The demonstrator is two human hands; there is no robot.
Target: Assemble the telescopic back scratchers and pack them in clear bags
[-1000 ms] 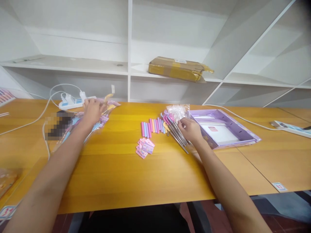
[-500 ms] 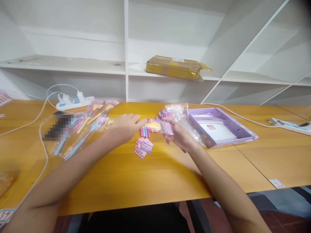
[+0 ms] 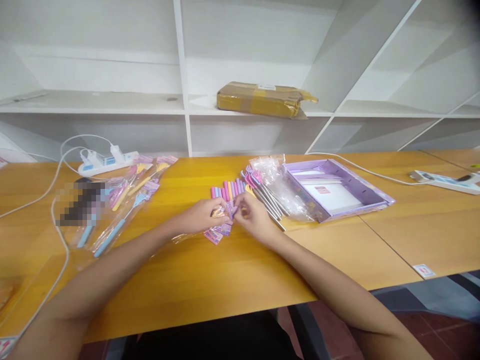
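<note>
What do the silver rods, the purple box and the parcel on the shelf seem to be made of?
Silver rods: probably smooth metal, from their bright shine. Purple box: likely cardboard, with thin walls and a printed pattern outside. Parcel: seemingly brown cardboard wrapped in glossy yellowish tape, though the tape hides much.

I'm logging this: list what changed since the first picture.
The left hand moved right, away from the bagged forks; the right hand moved left, off the loose forks. Both now hold a packet near the cards. The tray and carton stayed put.
</note>
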